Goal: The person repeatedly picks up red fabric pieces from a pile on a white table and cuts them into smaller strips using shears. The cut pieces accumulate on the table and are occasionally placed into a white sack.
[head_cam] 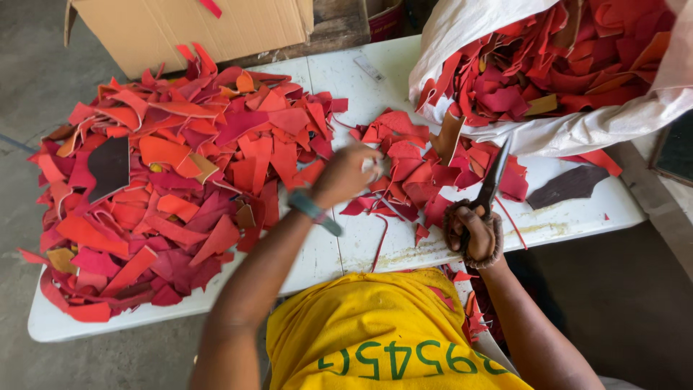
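My left hand reaches over the white table and pinches a small pale scrap at the edge of a small pile of red leather pieces; motion blur hides the fingers. A teal band sits on that wrist. My right hand grips the wrapped handles of large dark scissors, blades pointing up over the same small pile. A big heap of red and orange leather offcuts covers the table's left half.
A white sack full of red scraps lies at the upper right. A cardboard box stands behind the table. One dark brown piece lies on the right, another dark piece in the big heap. Concrete floor surrounds the table.
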